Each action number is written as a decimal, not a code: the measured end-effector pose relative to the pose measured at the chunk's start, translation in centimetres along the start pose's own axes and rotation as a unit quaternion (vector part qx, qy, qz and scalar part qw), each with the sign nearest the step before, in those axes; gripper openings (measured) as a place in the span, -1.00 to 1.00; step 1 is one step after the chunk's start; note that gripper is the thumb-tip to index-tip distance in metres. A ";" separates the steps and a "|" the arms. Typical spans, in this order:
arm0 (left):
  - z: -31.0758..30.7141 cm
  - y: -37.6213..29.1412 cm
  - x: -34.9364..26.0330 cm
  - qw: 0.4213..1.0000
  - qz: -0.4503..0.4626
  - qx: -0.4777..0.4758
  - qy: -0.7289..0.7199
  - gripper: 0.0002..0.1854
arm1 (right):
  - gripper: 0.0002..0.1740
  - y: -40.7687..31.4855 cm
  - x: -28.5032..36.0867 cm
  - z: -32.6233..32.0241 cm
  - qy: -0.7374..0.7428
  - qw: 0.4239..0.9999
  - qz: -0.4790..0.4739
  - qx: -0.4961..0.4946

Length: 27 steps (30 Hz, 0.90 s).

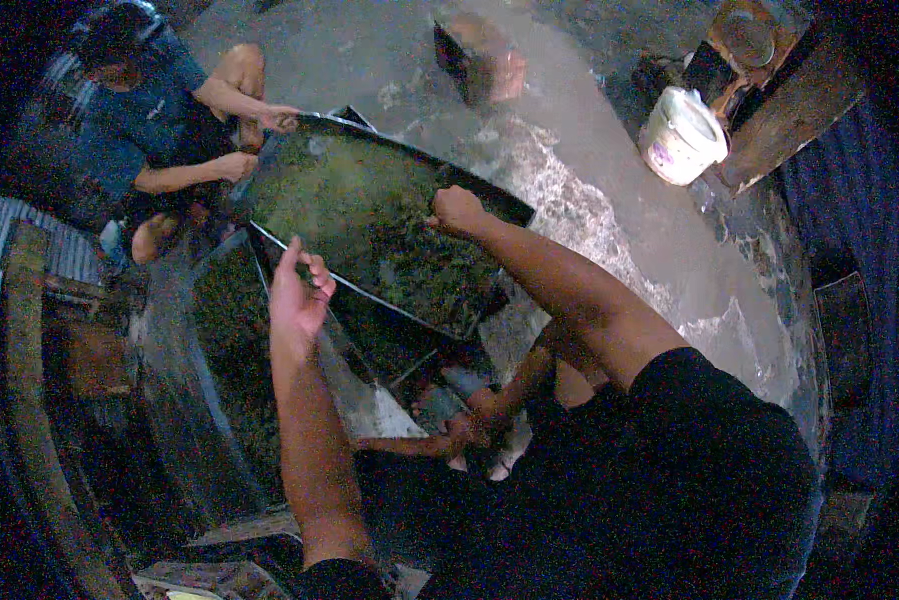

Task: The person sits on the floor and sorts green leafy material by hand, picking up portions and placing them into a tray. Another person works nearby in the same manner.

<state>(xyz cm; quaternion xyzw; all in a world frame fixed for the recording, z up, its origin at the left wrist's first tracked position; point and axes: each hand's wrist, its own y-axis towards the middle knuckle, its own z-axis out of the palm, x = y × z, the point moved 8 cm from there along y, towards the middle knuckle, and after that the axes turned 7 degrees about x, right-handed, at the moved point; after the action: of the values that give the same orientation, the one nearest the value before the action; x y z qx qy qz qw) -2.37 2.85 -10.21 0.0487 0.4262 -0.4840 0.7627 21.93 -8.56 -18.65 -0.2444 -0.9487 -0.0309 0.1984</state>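
Observation:
A large shallow tray with a thin pale rim (374, 296) lies before me, full of loose green and brown leafy matter (322, 187). My left hand (303, 289) is at the near-left rim, palm up, with its fingers apart and partly curled. Over the right part of the tray, my right hand (457, 210) makes a fist; whether anything is inside it cannot be seen. Across from me, another person (157, 112) in a blue shirt sits low, with both hands at the far-left end of the tray.
A second dark container with similar matter (232, 322) lies at left. A white bucket (682, 139) stands by a wooden board (791, 112) at upper right. A reddish block-like object (494, 67) is on the wet, patchy floor (599, 150). Below the tray, bare limbs are partly hidden in dim light.

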 end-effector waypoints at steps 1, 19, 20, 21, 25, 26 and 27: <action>0.1 0.2 0.0 1.000 0.004 0.002 -0.008 -0.68 | -0.42 0.2 0.0 -2.2 0.001 0.999 0.031 0.014; 3.6 0.1 6.6 0.998 0.006 0.053 0.041 -0.60 | -0.56 -7.7 9.6 -10.6 0.076 0.975 -0.194 -0.077; 4.5 0.1 6.5 0.995 0.026 0.091 0.031 -0.59 | -0.54 -7.8 9.8 -10.1 0.198 0.961 -0.191 -0.017; 5.2 0.0 6.5 0.993 0.037 0.108 0.025 -0.58 | -0.52 -8.0 10.5 -10.0 0.245 0.948 -0.204 0.007; 5.9 -0.1 6.5 0.993 0.062 0.082 0.063 -0.64 | -0.53 -9.1 12.8 -10.5 0.067 0.957 -0.276 -0.058; 5.6 -0.1 6.6 0.995 0.051 0.050 0.073 -0.68 | -0.54 -9.2 13.1 -10.7 0.073 0.950 -0.299 -0.062; 5.9 -0.1 6.6 0.993 0.056 0.062 0.083 -0.68 | -0.55 -9.3 13.4 -10.4 0.070 0.946 -0.312 -0.053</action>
<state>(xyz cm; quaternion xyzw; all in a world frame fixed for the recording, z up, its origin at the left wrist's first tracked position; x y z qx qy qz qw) 2.23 -4.68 -10.99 0.1597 0.4540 -0.4599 0.7462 10.49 -12.34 -3.52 0.0570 -0.9581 -0.1583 0.2317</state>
